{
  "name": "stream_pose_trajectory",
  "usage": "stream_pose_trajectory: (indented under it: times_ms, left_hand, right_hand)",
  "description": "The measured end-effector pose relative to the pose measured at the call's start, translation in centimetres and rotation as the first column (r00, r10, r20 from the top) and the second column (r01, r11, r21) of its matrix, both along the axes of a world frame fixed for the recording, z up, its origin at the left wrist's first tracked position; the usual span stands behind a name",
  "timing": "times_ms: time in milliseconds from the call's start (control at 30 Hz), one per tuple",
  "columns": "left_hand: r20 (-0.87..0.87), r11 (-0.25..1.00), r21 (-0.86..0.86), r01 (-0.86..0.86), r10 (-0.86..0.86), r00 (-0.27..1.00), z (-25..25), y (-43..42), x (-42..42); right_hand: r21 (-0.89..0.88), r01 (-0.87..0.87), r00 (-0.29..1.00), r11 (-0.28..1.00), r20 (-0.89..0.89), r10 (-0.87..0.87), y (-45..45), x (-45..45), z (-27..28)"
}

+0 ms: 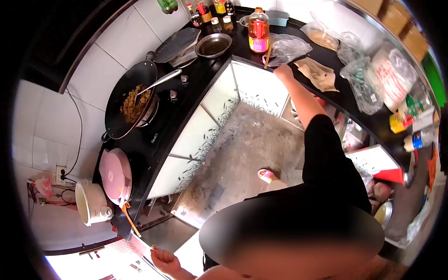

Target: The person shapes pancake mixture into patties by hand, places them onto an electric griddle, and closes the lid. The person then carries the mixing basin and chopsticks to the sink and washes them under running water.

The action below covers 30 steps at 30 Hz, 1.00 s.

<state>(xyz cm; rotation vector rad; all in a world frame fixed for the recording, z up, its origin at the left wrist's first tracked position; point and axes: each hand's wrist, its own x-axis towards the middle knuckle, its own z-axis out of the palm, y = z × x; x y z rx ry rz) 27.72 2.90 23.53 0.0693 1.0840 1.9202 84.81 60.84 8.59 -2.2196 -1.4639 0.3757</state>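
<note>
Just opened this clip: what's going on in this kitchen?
A person stands at a corner counter. The right hand reaches to its edge, near a thin wooden stick and a clear plastic bag; the grip is unclear. The left hand is loosely curled, away from the counter. A wok holds brown food, with a long-handled utensil resting in it.

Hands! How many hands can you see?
2: the right hand is at the counter's edge, near a clear plastic bag; the left hand is at the picture's lower left, below an orange handle. I see no others.
</note>
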Motion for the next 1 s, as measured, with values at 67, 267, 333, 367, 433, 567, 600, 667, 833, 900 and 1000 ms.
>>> stream_pose_trajectory:
  times_ms: [67,267,333,367,433,567,600,667,833,900,1000]
  left_hand:
    - [0.065,0.995,-0.051,-0.089,0.092,0.994,0.9,2.3,3.4]
    - [-0.016,0.897,-0.333,-0.292,0.304,0.952,4.1,7.4,10.2]
    - [0.111,0.927,-0.268,-0.262,0.300,0.947,4.1,7.4,10.7]
    - [0.077,0.893,-0.322,-0.315,0.356,0.931,5.0,8.3,11.7]
    - [0.057,0.849,-0.376,-0.372,0.421,0.905,5.9,8.8,13.1]
    - [0.198,0.915,-0.248,-0.317,0.369,0.908,5.6,7.0,13.8]
    - [0.252,0.941,-0.177,-0.289,0.327,0.911,5.3,6.2,14.0]
    - [0.206,0.931,-0.223,-0.290,0.336,0.919,5.2,5.0,14.4]
    - [0.017,0.815,-0.380,-0.438,0.480,0.877,6.5,3.9,16.3]
    - [-0.094,0.710,-0.469,-0.525,0.551,0.829,7.1,3.8,16.6]
    - [-0.056,0.681,-0.487,-0.546,0.600,0.798,7.1,1.6,16.1]
  right_hand:
    - [0.004,0.070,0.997,0.998,-0.024,-0.070,2.6,-0.8,2.0]
    - [-0.127,0.087,0.996,0.988,-0.010,-0.089,9.8,-0.1,1.0]
    - [-0.138,0.078,0.997,0.987,0.028,-0.075,11.4,-0.6,0.1]
    - [-0.151,0.093,0.994,0.984,-0.033,-0.099,12.0,-0.9,-0.6]
    - [-0.143,0.091,0.996,0.985,0.020,-0.089,12.4,-1.6,-0.9]
    - [-0.174,0.091,0.996,0.981,0.031,-0.087,13.4,-2.0,-1.2]
    - [-0.188,0.109,0.994,0.976,0.033,-0.105,13.4,-2.2,-0.8]
    - [-0.171,0.128,0.992,0.977,0.011,-0.128,12.9,-2.2,-0.4]
    - [-0.156,-0.074,0.996,0.985,0.032,0.080,14.7,0.3,-1.7]
    - [-0.167,-0.046,0.999,0.985,0.022,0.050,14.5,0.8,0.3]
    - [-0.059,0.162,0.892,0.985,-0.417,-0.172,13.7,2.5,0.6]
